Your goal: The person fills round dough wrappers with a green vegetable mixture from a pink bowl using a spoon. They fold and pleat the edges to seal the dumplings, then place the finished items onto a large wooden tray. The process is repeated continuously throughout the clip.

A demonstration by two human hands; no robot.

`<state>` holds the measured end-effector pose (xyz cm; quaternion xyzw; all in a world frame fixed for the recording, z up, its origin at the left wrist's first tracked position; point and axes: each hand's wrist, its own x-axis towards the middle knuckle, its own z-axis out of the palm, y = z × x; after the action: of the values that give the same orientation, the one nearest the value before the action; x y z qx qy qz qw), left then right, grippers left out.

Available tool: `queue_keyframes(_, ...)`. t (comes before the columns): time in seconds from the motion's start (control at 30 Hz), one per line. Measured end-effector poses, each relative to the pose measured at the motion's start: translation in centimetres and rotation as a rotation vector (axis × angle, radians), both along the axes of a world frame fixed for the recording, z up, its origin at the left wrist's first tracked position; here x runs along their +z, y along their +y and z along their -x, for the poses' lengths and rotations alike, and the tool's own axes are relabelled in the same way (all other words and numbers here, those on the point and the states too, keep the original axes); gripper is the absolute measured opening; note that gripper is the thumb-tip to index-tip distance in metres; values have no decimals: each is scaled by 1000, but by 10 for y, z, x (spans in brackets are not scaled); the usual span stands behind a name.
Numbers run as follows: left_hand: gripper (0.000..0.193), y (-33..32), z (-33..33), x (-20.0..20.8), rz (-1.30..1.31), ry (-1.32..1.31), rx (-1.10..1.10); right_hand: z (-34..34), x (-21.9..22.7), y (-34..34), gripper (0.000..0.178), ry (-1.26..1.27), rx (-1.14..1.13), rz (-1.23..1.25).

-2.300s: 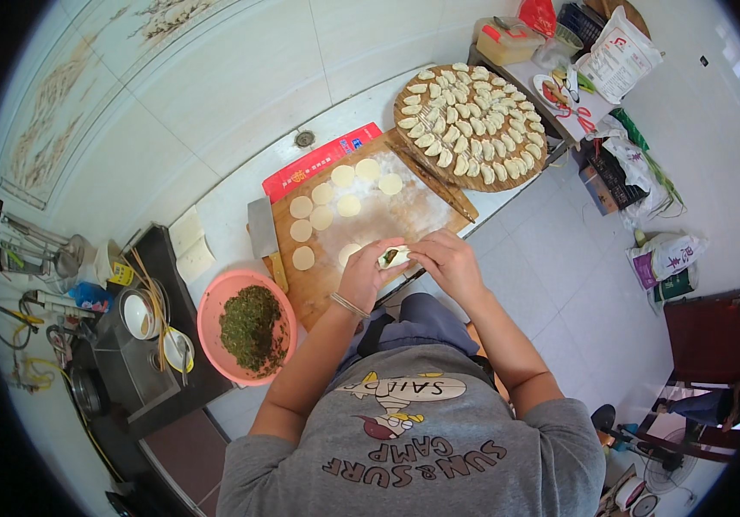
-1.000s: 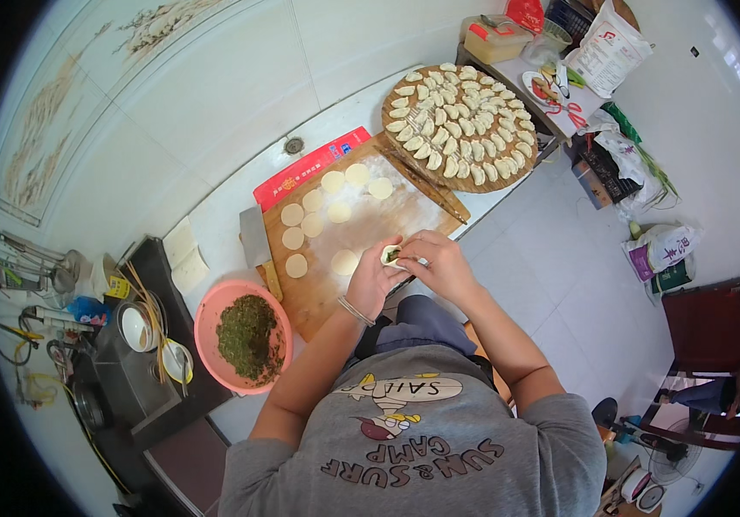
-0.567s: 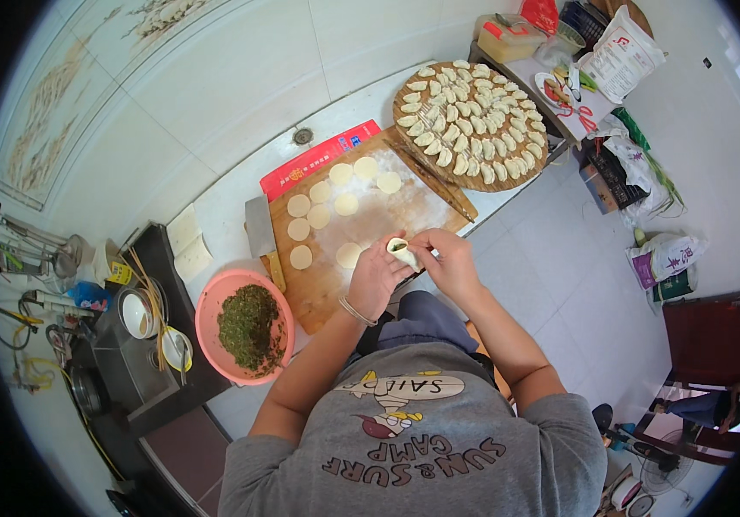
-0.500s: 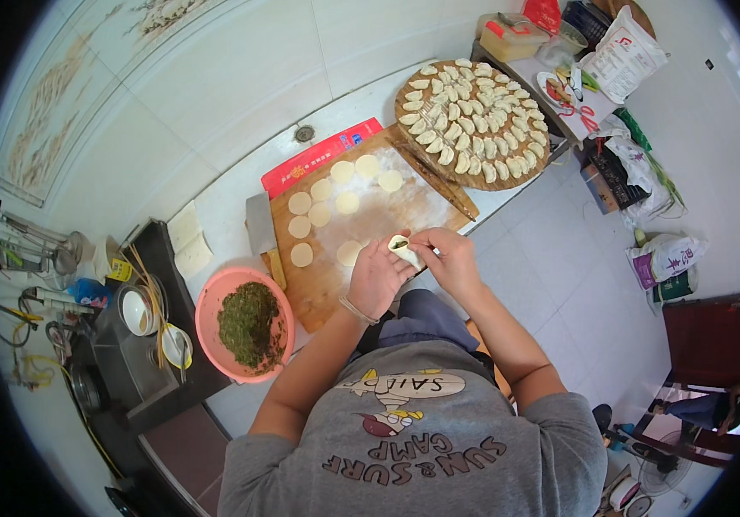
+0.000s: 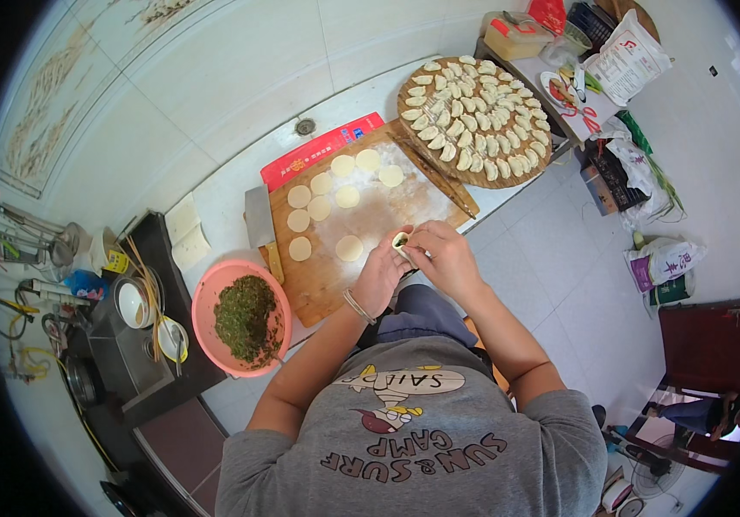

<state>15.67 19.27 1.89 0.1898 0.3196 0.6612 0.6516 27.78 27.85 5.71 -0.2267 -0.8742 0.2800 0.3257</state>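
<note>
A half-folded dumpling with green filling showing sits between my two hands. My left hand cups it from below and my right hand pinches its edge from the right. Both hands hover over the near right edge of a floured wooden board. Several round dough wrappers lie flat on the board. A pink bowl of chopped green filling stands to the left of my left forearm.
A round woven tray packed with several finished dumplings sits at the far right. A cleaver rests on the board's left edge, a red box behind it. Bowls and chopsticks sit on a dark stove at left. Bags crowd the floor at right.
My hands have stayed at the board's near edge, working the same dumpling. Its wrapper has been folded further over the filling. The view has shifted slightly.
</note>
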Motion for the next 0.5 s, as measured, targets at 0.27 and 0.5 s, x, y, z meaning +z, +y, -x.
queue_keyframes(0.27, 54, -1, 3, -10, 6, 36, -1, 2, -3, -3, 9, -25, -66, 124)
queue_keyframes(0.5, 59, 0, 7, -17, -6, 52, 4, 4, 6, 0, 9, -30, -84, 146)
